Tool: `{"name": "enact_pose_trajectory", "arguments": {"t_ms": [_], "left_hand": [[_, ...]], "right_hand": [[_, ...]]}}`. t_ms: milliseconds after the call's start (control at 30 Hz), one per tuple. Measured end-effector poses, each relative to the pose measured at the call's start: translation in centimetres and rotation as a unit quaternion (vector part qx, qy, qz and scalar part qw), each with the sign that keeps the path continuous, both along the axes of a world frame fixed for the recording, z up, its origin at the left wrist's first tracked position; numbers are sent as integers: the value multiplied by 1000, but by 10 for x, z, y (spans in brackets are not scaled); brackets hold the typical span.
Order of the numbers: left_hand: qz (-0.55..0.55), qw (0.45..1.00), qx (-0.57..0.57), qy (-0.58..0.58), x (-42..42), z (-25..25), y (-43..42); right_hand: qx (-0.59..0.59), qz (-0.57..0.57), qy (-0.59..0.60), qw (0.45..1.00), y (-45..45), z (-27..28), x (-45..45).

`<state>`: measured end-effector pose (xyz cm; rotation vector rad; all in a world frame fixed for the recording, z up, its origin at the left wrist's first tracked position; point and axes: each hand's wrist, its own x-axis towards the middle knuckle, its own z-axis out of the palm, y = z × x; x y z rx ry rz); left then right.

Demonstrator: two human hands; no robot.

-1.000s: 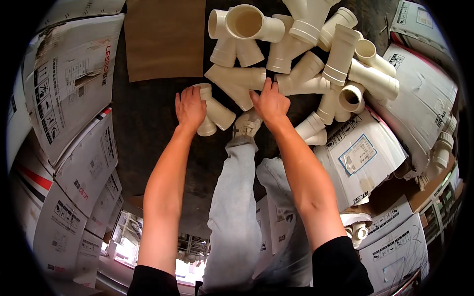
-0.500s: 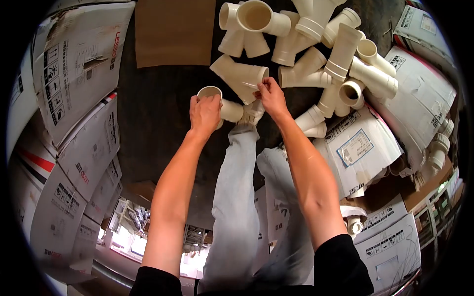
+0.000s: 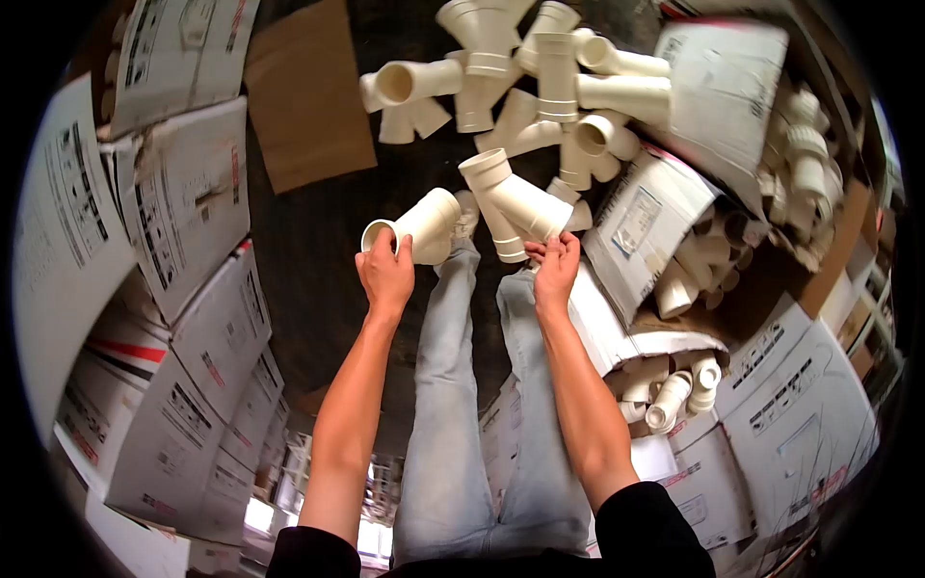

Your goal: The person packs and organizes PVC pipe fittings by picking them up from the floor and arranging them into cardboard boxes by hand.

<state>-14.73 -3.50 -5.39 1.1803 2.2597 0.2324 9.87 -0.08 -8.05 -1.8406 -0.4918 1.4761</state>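
Observation:
My left hand (image 3: pixel 386 275) grips the rim of a cream Y-shaped pipe fitting (image 3: pixel 421 223), whose open end faces the lower left. My right hand (image 3: pixel 556 272) pinches the lower right end of another cream Y-shaped fitting (image 3: pixel 525 204). Both fittings are held apart from each other, over my legs and shoe (image 3: pixel 465 214). Beyond them, a pile of similar fittings (image 3: pixel 557 82) lies on the dark floor.
A brown cardboard sheet (image 3: pixel 310 101) lies at the upper left. White cartons (image 3: pixel 198 202) are stacked along the left. On the right stand open cartons (image 3: pixel 647 214) with more fittings (image 3: pixel 672 397) inside.
Each hand has taken hold of a fitting and lifted it toward me. The view has turned, so the pile sits higher and more of the right-hand cartons shows.

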Motion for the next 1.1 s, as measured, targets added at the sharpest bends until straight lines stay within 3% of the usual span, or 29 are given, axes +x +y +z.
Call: {"name": "enact_pose_trajectory", "arguments": {"t_ms": [100,167,300,433,567,667,767,1033,1100], "left_hand": [[104,985,28,-133,26,19,31],[113,973,83,-180,43,31,45],[148,914,179,-332,87,80,79],[136,895,206,-372,125,113,94],[89,881,215,-411,169,136,102],[70,872,219,-431,202,148,104],[64,856,205,-470,236,154,104],[55,818,114,-562,339,151,100],[45,818,98,-565,366,154,102]], "right_hand": [[38,-46,-61,996,8,44,31],[85,-108,-77,988,8,71,52],[168,-254,-23,952,6,126,96],[180,-351,-20,919,-16,155,138],[184,-409,15,894,-55,148,177],[152,-519,47,840,-64,157,202],[89,-493,-2,865,-66,156,228],[109,-427,-123,889,-33,124,334],[129,-354,-234,896,-22,105,361]]}}
